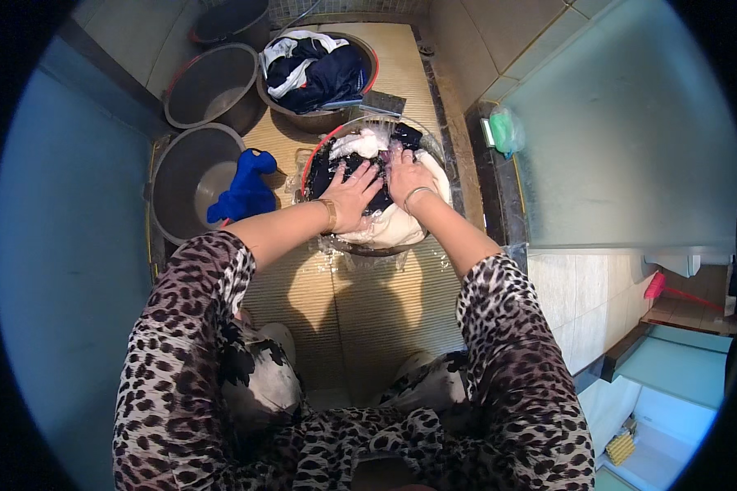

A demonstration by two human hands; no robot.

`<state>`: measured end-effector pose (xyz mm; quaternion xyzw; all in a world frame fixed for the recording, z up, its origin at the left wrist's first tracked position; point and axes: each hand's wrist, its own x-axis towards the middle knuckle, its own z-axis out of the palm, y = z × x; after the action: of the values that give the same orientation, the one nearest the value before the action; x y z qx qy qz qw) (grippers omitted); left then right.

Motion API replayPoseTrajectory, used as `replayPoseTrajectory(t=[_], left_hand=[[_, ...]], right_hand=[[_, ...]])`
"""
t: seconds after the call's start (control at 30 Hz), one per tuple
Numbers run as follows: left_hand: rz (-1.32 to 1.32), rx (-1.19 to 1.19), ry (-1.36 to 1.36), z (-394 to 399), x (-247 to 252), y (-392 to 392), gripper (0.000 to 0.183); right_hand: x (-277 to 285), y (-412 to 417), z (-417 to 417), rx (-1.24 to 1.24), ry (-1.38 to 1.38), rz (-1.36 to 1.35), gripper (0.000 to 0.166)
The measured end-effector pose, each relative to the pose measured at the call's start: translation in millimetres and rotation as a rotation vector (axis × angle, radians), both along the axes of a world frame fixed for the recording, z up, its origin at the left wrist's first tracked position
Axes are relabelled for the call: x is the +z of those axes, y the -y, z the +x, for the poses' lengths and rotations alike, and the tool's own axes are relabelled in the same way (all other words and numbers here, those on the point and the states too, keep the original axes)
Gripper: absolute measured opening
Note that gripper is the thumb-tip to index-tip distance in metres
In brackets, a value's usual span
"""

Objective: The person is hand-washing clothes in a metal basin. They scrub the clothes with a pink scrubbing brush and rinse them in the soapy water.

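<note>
A round basin [343, 248] with a red rim stands in front of me, full of wet laundry and spilling water over its side. Fingers spread, my left hand [354, 195] presses flat on a dark garment [322, 167]. My right hand [410, 179] lies beside it, pushing down between the dark cloth and a cream garment [388, 229], with its fingertips under splashing water. A white cloth [359, 145] bunches at the basin's far side. From a square shower head [382, 103] above that edge, water streams in.
Behind stands another basin [373, 61] heaped with navy and white clothes. Two grey buckets [181, 178] [212, 83] stand left, and a blue cloth [249, 184] hangs over the nearer one's rim. Frosted glass panels [626, 153] and a stone curb [497, 184] bound the ribbed floor [374, 294].
</note>
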<state>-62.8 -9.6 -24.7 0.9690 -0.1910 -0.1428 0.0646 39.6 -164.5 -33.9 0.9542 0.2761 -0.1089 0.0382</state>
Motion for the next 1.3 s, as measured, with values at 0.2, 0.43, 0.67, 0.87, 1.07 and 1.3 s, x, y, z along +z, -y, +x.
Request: replayPoseTrajectory(t=[0.2,0.43,0.67,0.87,1.07,1.3], left_hand=[[-0.245,-0.035,0.04,1,4,-23,0.047],[-0.271,-0.152,0.316,-51,30,-41,0.055],[-0.224,-0.28,0.438,-78,22,-41,0.047],[-0.146,-0.39,0.427,-78,7,-37,0.043],[-0.198,-0.398,0.411,-73,7,-35,0.043],[-0.231,-0.171,0.352,-63,22,-46,0.051]], right_hand=[[4,25,5,0.035,-0.059,0.432,0.058],[34,28,-50,0.501,-0.079,0.632,0.047],[32,42,-12,0.259,0.033,0.348,0.036],[33,9,-33,0.474,-0.029,0.169,0.04],[48,-7,-46,0.615,-0.031,0.444,0.032],[42,25,3,0.246,0.228,0.155,0.04]])
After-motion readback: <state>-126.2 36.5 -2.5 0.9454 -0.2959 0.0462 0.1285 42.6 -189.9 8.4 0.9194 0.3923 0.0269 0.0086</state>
